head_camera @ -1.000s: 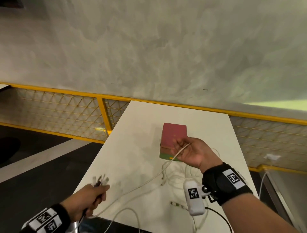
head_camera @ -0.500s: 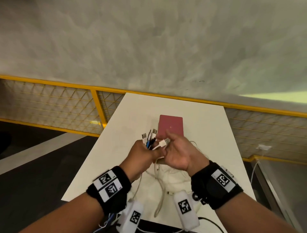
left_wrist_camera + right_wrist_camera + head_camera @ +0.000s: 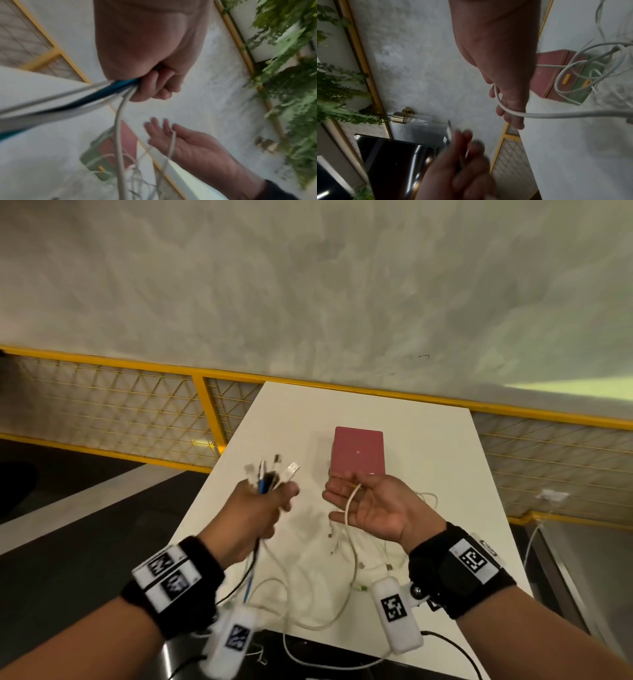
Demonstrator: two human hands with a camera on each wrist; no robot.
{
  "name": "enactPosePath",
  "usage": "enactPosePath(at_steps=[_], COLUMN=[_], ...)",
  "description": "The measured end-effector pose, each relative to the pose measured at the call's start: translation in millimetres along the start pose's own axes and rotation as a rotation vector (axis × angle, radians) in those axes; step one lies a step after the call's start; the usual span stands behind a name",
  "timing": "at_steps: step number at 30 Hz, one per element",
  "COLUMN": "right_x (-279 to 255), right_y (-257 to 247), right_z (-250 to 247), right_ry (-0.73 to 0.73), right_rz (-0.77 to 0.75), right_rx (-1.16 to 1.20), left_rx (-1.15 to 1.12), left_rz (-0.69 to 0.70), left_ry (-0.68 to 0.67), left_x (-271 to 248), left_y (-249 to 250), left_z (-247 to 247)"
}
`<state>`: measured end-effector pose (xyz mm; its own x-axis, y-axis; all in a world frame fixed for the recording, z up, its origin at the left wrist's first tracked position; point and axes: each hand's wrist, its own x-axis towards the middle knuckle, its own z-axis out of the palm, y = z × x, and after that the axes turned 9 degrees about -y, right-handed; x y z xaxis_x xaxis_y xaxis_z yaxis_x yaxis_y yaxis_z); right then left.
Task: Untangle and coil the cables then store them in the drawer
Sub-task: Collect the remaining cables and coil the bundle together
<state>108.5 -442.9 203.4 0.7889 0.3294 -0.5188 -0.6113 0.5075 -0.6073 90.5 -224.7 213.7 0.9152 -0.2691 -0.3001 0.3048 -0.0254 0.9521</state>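
Note:
My left hand [image 3: 260,505] grips a bundle of cables [image 3: 270,474], white, blue and black, with the plugs sticking up above the fist; the wrist view shows the fingers [image 3: 154,86] curled round them. My right hand [image 3: 366,508] lies palm up with its fingers straight. One white cable [image 3: 351,505] runs across the palm and passes between the fingers [image 3: 510,105]. Below both hands a tangle of white cables [image 3: 342,563] lies on the white table [image 3: 428,446]. The small drawer box [image 3: 358,451], red on top with green drawers [image 3: 576,88], stands just beyond my right hand.
A yellow-framed mesh railing [image 3: 205,409] runs behind the table, below a grey wall. Dark floor lies to the left. A white plug [image 3: 551,494] sits on the rail at right. Cable loops [image 3: 308,655] hang over the table's near edge.
The hands were together at the plugs half a second ago and have moved apart. The left keeps the bundle; the right has opened, palm up, with one white cable across it.

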Motion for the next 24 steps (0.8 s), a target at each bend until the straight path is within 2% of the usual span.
enactPosePath(at_steps=[4,6,9,14,16,20,24], right_x=[-10,-12,-11,-6,-6,-20,-46], right_y=[7,6,-2,-35,-43,-40,-17], right_z=[22,21,6,-29,-35,-32,-26], right_ry=[-0.143,-0.175,-0.075,0.098,0.118,0.070,-0.039], right_rz=[0.019,0.026,0.053,-0.057,-0.085,-0.040,0.115], right_rx=[-0.025,-0.067,-0.028,0.147,0.149,-0.147,-0.790], left_rx=[0.052,0.047,0.096,0.432,0.515,0.455,0.176], left_rz=[0.129,0.143,0.045,-0.217,-0.294,-0.296,-0.194], left_ry=[-0.102,-0.128,-0.203,-0.552,-0.606,-0.558,-0.290], left_x=[3,1,3,-17,-26,-26,-14], left_y=[14,12,1,-28,-37,-39,-18], left_z=[60,73,67,29,14,-8,-25])
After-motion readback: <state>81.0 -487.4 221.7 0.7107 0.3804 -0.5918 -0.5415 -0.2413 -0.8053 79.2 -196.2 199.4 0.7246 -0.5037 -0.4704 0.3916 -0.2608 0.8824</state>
